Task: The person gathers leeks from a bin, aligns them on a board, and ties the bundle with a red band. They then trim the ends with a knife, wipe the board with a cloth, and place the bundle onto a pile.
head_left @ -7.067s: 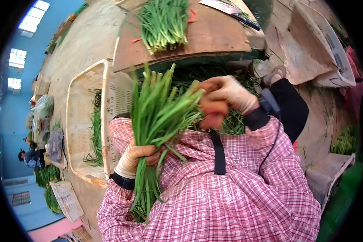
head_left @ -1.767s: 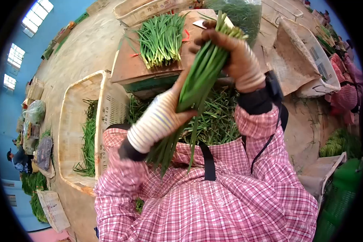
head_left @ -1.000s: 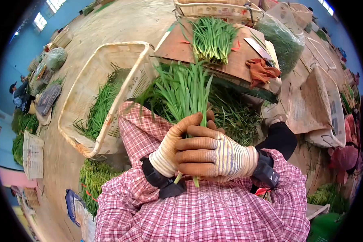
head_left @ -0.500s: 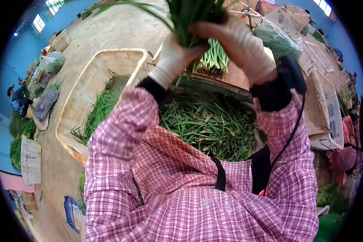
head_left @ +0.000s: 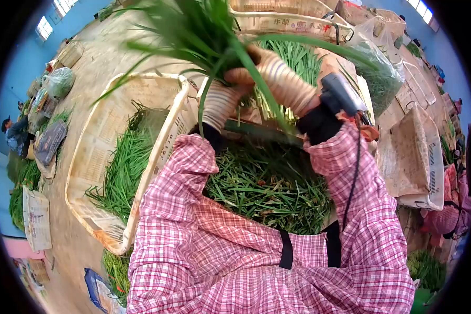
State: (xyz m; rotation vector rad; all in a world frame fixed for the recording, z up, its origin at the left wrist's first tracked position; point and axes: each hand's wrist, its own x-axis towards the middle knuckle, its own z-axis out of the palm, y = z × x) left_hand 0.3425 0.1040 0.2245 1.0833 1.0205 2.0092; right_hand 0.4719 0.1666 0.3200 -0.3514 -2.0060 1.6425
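Observation:
A bunch of garlic chives (head_left: 193,36) is raised above the work surface, its long leaves fanned out to the left and partly blurred. My right hand (head_left: 280,78), in a striped knit glove, has its fingers closed round the bunch. Just below, my left hand (head_left: 222,102), gloved the same way, is wrapped at the bunch's lower part; the leaves hide some of its fingers. Behind my hands, more chives (head_left: 293,57) lie on a board. A heap of loose leaves and trimmings (head_left: 267,183) spreads beneath my forearms.
At my left stands a white plastic crate (head_left: 128,230) with loose green leaves inside. Another crate (head_left: 288,26) is at the back, beside a clear bag of greens (head_left: 377,68). A lined crate (head_left: 411,152) stands on the right. A person (head_left: 15,133) is far left.
Both hands have come lower in view, still holding the bunch. Its leaves have swung left and spread apart. The view has shifted, showing more of the chives on the board and the back crate.

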